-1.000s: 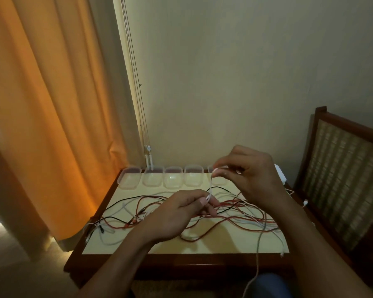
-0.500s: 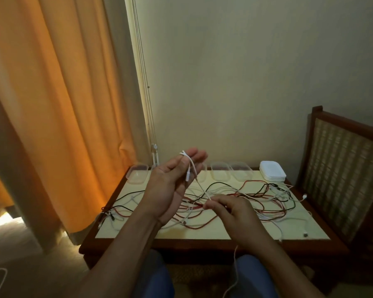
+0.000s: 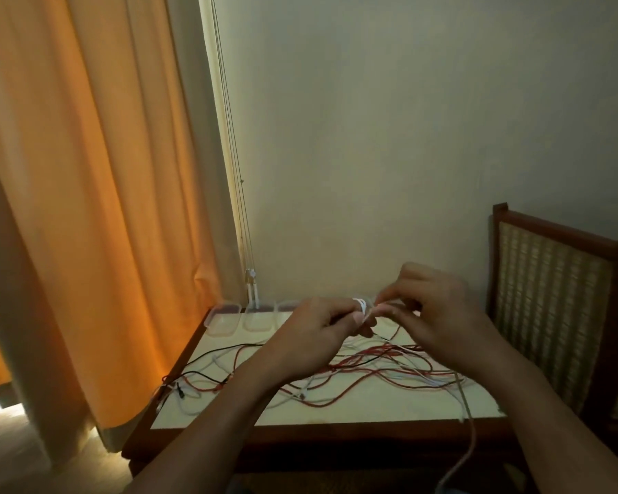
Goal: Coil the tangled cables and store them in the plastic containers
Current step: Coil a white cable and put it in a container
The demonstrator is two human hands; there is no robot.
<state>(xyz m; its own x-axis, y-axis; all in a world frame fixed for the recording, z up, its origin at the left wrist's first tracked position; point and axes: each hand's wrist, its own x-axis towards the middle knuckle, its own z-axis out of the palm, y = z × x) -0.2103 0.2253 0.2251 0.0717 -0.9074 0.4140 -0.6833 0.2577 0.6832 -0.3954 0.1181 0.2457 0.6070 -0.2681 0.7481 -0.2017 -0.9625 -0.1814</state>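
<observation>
Our right hand (image 3: 439,322) came up & pinches the white cable (image 3: 363,306), left hand (image 3: 314,333) grips loops now: coiling's started.

**Both hands have come together above the counter (image 3: 371,404)**

Half a second ago the left hand (image 3: 318,336) was lifted with its palm turned to me and the white cable (image 3: 363,305) laid loosely over it. Now I see it lower and turned palm down, and the cable makes a few small loops around its fingers (image 3: 357,318). The right hand (image 3: 439,322) was low by the tangled cables (image 3: 371,369), pinching the white cable there. It has gone up and is now just beside the left hand, pinching the cable next to the loops. My view has also shifted: the plastic containers (image 3: 225,320) now show to the left of the hands.
</observation>
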